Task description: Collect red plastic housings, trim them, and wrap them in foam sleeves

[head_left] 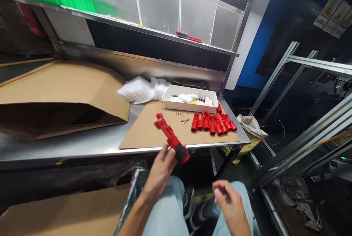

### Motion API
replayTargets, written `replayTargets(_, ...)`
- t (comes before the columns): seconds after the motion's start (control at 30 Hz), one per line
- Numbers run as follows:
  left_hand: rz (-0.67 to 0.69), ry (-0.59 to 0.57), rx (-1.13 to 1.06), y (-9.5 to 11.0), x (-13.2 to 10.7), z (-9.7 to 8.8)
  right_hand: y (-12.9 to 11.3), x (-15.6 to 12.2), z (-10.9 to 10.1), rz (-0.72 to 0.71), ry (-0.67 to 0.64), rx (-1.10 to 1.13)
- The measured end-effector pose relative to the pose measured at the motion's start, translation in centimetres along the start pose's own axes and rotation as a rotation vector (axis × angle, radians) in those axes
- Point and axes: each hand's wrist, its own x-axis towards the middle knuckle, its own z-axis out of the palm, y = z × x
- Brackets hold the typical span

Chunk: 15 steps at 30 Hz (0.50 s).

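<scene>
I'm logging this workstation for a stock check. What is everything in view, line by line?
Held tool: one, red with dark grip, over the table's front edge.
Row of tools: several, count unclear, red, right on the cardboard sheet.
Metal bits: few, silver, left of the row.
Tray: one, white, behind the row.
Plastic bags: pile, white, left of the tray.
Cardboard sheet: one, brown, on the steel table.
Box: one, brown, on its side, table's left.
Shelf tool: one, red, upper shelf.
Left hand: shut on the held tool.
Right hand: fingers curled, contents unclear.
</scene>
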Motion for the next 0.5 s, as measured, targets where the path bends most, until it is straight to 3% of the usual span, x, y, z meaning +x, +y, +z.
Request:
replayTargets(0.1,0.052,0.013,-0.154,-1.1,-6.0,2.8,-4.5,1.4,0.2,-0.165,0.075,0.140)
replayTargets(0.2,0.051,0.049,-0.281,-1.2,-9.5,4.4,-6.9,0.9,0.2,-0.169,0.003,0.178)
replayTargets(0.33,-0.050,0.085,-0.494,-0.1,-11.7,5.6,-6.5,-0.4,0.0,-0.174,0.015,0.243)
replayTargets(0.5,-0.094,0.145,-0.484,0.7,-12.5,6.7,-5.5,-0.8,-0.3,-0.188,-0.001,0.301)
